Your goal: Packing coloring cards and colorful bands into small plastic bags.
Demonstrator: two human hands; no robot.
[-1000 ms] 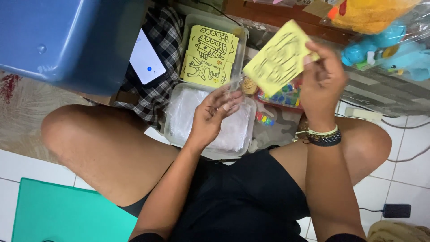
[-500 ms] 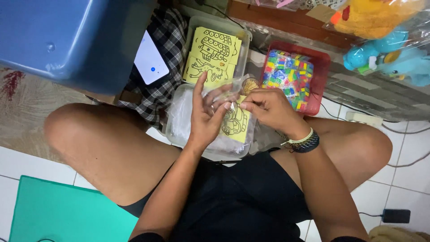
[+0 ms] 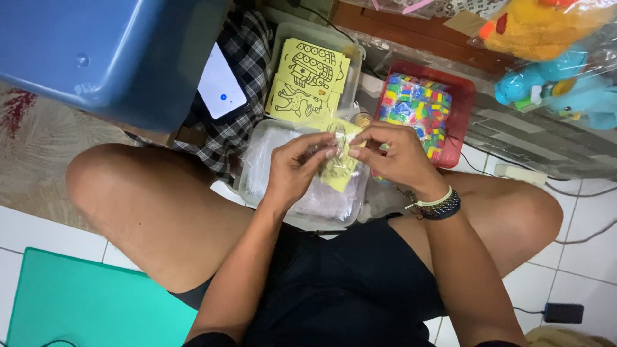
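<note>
Both hands pinch yellow card (image 3: pixel 339 168) w/ clear bag (image 3: pixel 319 153): left hand (image 3: pixel 297 168) grips near edge, right hand (image 3: pixel 391 154) top edge. Card sits just below fingertips, over clear tray (image 3: pixel 257 168). Prob. light, thin, bendy; film slippery, so hold by edges.

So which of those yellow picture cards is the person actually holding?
The card between both hands, left hand and right hand, partly inside a clear bag over the clear tray. The other cards lie stacked, untouched, in the tray farther away.
</note>
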